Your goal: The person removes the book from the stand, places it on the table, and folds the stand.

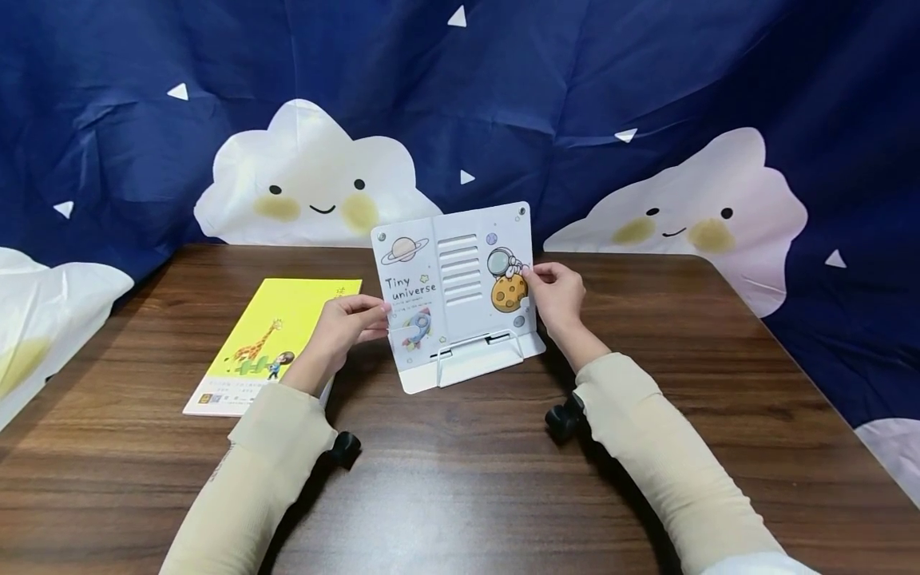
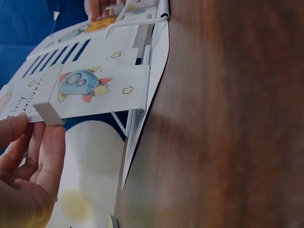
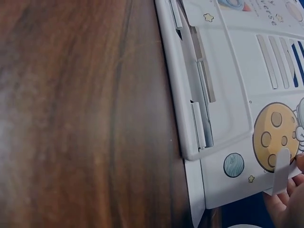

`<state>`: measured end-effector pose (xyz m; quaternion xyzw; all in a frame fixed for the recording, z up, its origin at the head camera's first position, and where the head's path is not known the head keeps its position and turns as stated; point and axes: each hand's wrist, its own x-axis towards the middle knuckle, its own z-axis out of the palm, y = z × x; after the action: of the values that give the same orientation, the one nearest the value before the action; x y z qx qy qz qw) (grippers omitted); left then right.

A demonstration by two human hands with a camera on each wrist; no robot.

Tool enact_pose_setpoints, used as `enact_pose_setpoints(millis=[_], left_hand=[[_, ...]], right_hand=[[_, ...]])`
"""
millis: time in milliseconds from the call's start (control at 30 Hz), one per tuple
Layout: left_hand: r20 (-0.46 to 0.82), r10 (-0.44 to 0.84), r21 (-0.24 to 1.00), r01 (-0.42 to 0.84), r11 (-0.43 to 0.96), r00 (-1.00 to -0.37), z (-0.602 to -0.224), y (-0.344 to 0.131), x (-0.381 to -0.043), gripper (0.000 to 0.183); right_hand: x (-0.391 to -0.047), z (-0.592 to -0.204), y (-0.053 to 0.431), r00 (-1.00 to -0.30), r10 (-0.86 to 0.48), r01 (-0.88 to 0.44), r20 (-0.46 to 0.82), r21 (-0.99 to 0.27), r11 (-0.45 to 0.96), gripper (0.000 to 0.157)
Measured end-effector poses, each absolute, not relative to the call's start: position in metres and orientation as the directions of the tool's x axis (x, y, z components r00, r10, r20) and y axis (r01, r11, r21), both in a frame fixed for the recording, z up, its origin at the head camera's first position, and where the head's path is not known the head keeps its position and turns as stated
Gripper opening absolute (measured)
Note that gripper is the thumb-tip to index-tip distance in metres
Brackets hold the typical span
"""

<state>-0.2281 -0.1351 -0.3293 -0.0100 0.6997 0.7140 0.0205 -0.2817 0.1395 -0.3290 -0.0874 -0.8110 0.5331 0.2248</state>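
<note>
A white metal book stand (image 1: 463, 315) stands on the table, its printed panel tilted back. The panel reads "Tiny universe" and shows a ringed planet, a rocket and an astronaut on a yellow moon. Along its lower front runs a white wire page holder (image 1: 480, 369). My left hand (image 1: 339, 329) pinches the panel's left edge between thumb and fingers, close to a white side clip (image 2: 47, 102). At the opposite edge, my right hand (image 1: 561, 299) pinches the panel beside the moon, right by another side clip (image 3: 281, 172). Fingers behind the panel are partly hidden.
A yellow book (image 1: 247, 319) with a giraffe on its cover lies left of the stand, partly behind my left forearm. The brown wooden table (image 1: 446, 495) ends at a blue curtain (image 1: 503, 96) with white clouds. Black wrist cameras hang below both sleeves.
</note>
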Motion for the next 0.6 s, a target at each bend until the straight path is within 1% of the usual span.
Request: enact_pose_setpoints(millis=[167, 333, 433, 600], left_hand=[[-0.028, 0.046, 0.999, -0.029, -0.032, -0.999, -0.329, -0.134, -0.222, 0.021], [-0.015, 0.068, 1.000, -0.017, -0.026, -0.998, -0.331, -0.134, -0.218, 0.018], [-0.004, 0.102, 1.000, -0.006, -0.026, -0.995, -0.343, -0.138, -0.222, 0.020], [0.019, 0.127, 1.000, 0.019, 0.000, -0.992, -0.337, -0.135, -0.214, 0.023]], right_hand=[[-0.285, -0.328, 0.137, -0.874, 0.375, -0.111, 0.309, -0.879, 0.464, 0.019], [-0.287, -0.326, 0.137, -0.890, 0.334, -0.111, 0.311, -0.858, 0.502, 0.021], [-0.287, -0.324, 0.135, -0.901, 0.318, -0.104, 0.295, -0.858, 0.503, 0.022], [-0.290, -0.322, 0.133, -0.909, 0.303, -0.094, 0.286, -0.850, 0.519, 0.022]])
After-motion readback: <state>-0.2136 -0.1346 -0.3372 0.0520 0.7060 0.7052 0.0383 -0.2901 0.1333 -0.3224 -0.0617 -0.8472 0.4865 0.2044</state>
